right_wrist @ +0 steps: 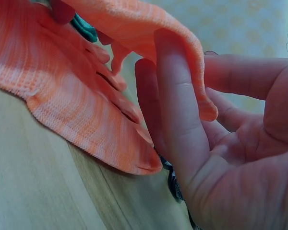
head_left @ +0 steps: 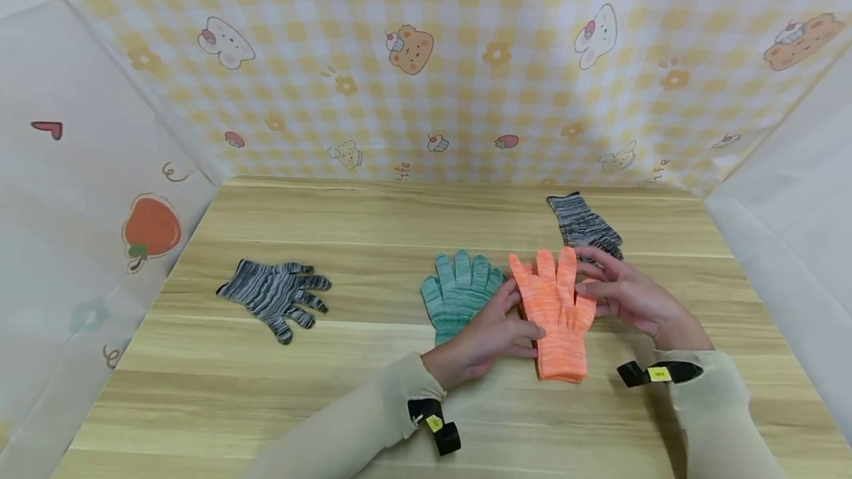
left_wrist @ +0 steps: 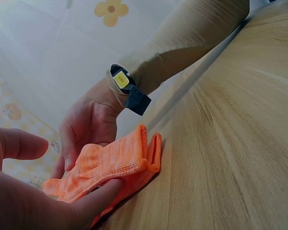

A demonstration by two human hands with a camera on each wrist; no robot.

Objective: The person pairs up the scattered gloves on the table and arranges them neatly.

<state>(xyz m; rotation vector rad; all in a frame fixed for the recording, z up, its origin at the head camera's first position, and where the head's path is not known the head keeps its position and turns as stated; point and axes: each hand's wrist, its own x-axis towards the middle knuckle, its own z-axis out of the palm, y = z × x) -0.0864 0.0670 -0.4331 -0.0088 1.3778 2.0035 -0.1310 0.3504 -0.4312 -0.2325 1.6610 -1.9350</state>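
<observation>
An orange knit glove (head_left: 559,316) lies over a second one, fingers pointing away from me; their two cuffs (left_wrist: 153,151) show apart in the left wrist view. My left hand (head_left: 482,338) is at their left edge. One of its straight fingers (left_wrist: 103,194) reaches between the layers, while another is apart from the fabric. At the right edge, my right hand (head_left: 626,294) pinches an outer finger of the upper glove; in the right wrist view that orange fabric (right_wrist: 134,24) is raised off the lower glove (right_wrist: 81,100).
A green knit glove (head_left: 459,287) lies just left of the orange ones, partly behind my left hand. One grey-black striped glove (head_left: 266,294) is at the left of the wooden table (head_left: 266,398). More striped fabric (head_left: 582,220) lies behind my right hand. A checked curtain (head_left: 466,102) hangs behind.
</observation>
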